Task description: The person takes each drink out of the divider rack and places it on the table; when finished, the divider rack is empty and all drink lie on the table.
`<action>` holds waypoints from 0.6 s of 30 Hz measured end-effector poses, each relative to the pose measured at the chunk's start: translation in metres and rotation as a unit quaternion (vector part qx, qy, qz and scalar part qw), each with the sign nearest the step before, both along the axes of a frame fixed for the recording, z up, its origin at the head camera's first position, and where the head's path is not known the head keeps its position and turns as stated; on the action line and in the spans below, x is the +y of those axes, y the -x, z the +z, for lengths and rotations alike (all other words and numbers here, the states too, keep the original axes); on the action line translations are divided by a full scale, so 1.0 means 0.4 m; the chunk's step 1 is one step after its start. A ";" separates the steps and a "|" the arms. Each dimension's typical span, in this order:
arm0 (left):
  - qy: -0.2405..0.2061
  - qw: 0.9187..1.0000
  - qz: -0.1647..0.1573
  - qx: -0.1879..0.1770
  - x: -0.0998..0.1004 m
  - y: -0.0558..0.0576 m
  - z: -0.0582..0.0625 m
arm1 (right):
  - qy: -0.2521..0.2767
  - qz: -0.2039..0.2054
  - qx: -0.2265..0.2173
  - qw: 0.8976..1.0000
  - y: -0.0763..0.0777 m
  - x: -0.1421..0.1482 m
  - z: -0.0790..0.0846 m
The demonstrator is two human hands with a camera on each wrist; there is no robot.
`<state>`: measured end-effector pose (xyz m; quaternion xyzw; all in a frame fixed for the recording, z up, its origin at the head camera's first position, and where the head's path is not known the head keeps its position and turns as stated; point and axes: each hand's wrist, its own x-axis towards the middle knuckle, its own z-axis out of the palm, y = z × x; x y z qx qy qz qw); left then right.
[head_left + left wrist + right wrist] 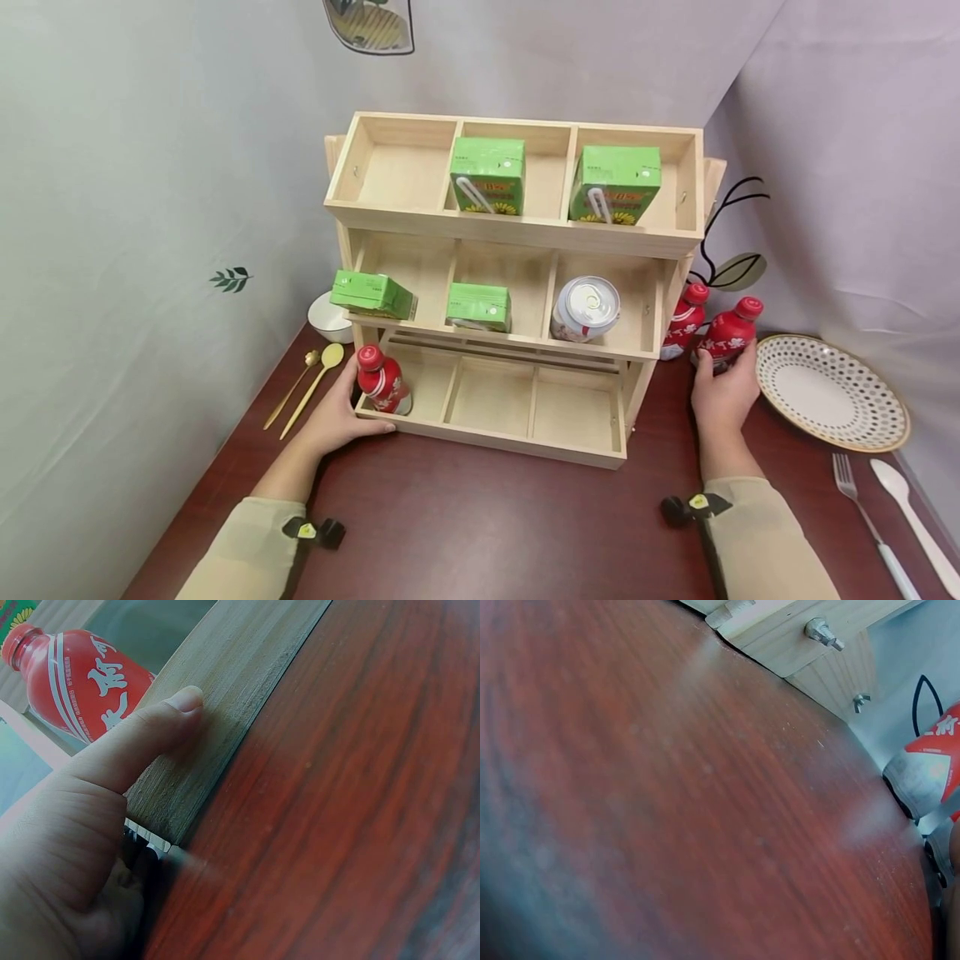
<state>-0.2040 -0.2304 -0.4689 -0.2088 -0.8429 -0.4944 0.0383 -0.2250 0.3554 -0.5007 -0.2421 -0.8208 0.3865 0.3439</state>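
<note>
A three-tier wooden rack (495,439) stands on the dark red table. My left hand (341,417) grips its lower left corner, the thumb lying along the front board in the left wrist view and the other fingers mostly hidden at the side. Right beside that hand, a red bottle (381,382) stands in the bottom tier's left compartment. To the right of the rack, my right hand (723,398) holds another red bottle (730,332), its lower part covered by the fingers. A third red bottle (681,323) stands just left of it, against the rack's side.
Green drink cartons (487,171) sit in the upper and middle tiers, with a white can (587,307) at middle right. A dotted plate (888,417), fork (846,477) and white spoon (891,479) lie at right. At left are a white bowl (327,321) and gold spoons (330,357).
</note>
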 end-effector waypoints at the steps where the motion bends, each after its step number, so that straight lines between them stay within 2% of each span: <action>1: -0.001 1.000 0.000 -0.001 0.000 0.000 0.000 | 0.000 0.001 0.000 1.000 -0.001 0.000 0.000; 8: -0.008 1.000 0.000 -0.006 -0.002 0.000 -0.001 | -0.004 0.000 -0.001 1.000 -0.001 -0.003 0.001; 18: -0.006 1.000 0.002 -0.007 -0.003 -0.001 -0.002 | -0.011 0.008 -0.038 0.999 0.005 0.005 0.000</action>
